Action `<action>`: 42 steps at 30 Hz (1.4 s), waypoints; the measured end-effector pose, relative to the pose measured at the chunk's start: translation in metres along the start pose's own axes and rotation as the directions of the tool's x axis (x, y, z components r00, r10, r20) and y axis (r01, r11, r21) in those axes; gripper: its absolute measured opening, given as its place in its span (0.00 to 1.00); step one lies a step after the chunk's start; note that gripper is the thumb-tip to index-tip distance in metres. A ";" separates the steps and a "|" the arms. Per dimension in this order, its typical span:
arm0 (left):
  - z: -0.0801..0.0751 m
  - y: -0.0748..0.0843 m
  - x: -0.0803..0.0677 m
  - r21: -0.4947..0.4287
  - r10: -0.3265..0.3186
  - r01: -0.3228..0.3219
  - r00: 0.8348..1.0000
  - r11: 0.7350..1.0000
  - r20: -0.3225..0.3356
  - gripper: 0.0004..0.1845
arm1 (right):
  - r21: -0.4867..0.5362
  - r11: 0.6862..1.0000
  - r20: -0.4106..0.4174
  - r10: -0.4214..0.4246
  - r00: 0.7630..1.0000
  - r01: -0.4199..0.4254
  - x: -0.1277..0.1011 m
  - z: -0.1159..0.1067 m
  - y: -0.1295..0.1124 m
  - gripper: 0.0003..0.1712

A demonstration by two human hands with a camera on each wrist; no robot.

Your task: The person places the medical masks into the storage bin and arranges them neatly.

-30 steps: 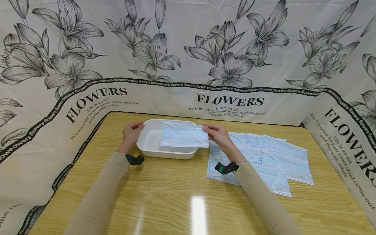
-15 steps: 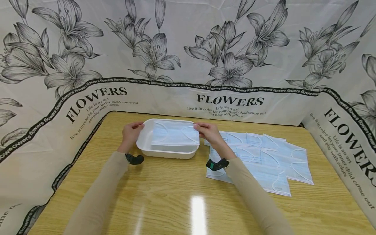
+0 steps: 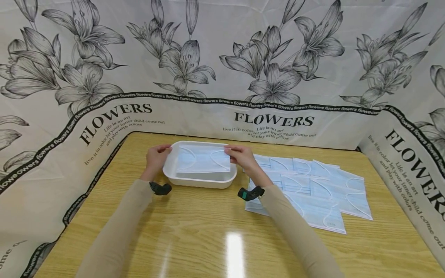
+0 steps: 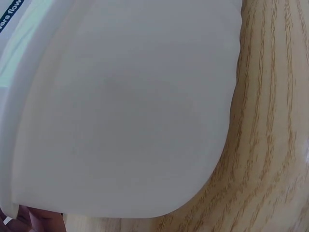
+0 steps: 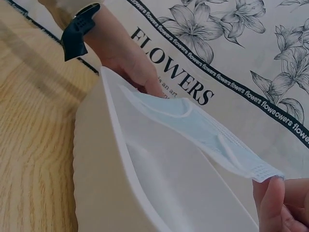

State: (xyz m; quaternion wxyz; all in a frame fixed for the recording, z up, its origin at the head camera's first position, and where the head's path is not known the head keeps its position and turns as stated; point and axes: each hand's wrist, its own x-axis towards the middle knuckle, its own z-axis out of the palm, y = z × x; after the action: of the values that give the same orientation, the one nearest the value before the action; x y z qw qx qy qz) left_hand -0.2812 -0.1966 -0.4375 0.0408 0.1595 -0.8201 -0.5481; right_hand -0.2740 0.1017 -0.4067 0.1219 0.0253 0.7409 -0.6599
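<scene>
A white plastic tray (image 3: 199, 181) stands on the wooden table, left of centre. My left hand (image 3: 162, 150) grips its left rim; in the left wrist view the tray's outer wall (image 4: 125, 111) fills the frame, with a fingertip (image 4: 43, 221) at the bottom. My right hand (image 3: 230, 151) pinches the right edge of a light blue face mask (image 3: 203, 159) that hangs level over the tray's opening. In the right wrist view the mask (image 5: 203, 128) stretches above the tray's inside (image 5: 164, 179), the right fingertips (image 5: 276, 203) pinch its near corner, and the left hand (image 5: 125, 58) is at the tray's far end.
Several more blue masks (image 3: 313, 185) lie spread and overlapping on the table (image 3: 208, 239) to the right of the tray. A flower-printed cloth screen (image 3: 222, 58) rises behind and on both sides. A bright glare spot sits on the near table.
My right hand has carried the mask leftward, from overhanging the tray's right rim to lying squarely over the tray. The left hand has stayed on the rim.
</scene>
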 end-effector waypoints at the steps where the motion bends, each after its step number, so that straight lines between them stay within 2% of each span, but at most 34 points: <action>1: 0.000 0.000 0.000 0.001 0.004 -0.004 1.000 1.000 -0.002 0.18 | -0.002 1.000 -0.002 0.003 1.000 -0.003 0.001 0.001 0.000 0.20; 8: -0.001 0.001 -0.001 -0.003 0.037 -0.037 0.999 0.999 -0.001 0.19 | -0.026 1.000 -0.017 0.002 1.000 -0.003 0.007 0.008 0.003 0.20; 17: -0.001 0.000 -0.001 0.002 0.026 -0.026 1.000 1.000 0.013 0.19 | -0.040 0.999 -0.044 0.006 0.999 -0.007 0.016 0.019 0.000 0.18; 27: -0.001 -0.001 0.000 0.012 0.023 -0.023 1.000 1.000 0.008 0.19 | -0.083 0.996 -0.032 -0.041 0.999 0.039 0.022 0.029 0.002 0.16; 36: -0.001 -0.001 -0.001 0.001 0.026 -0.026 1.000 1.000 0.013 0.19 | -0.166 0.986 -0.040 -0.026 0.999 0.019 0.022 0.031 0.000 0.14; 42: -0.001 0.002 -0.002 0.000 0.012 -0.012 1.000 1.000 0.007 0.19 | -0.246 0.969 -0.024 -0.038 0.999 0.031 0.020 0.031 -0.001 0.15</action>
State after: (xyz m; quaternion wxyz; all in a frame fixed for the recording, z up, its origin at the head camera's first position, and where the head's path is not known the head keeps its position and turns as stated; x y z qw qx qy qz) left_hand -0.2796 -0.1963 -0.4354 0.0414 0.1528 -0.8212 -0.5483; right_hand -0.2895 0.0685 -0.4133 0.1022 0.0066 0.8190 -0.5646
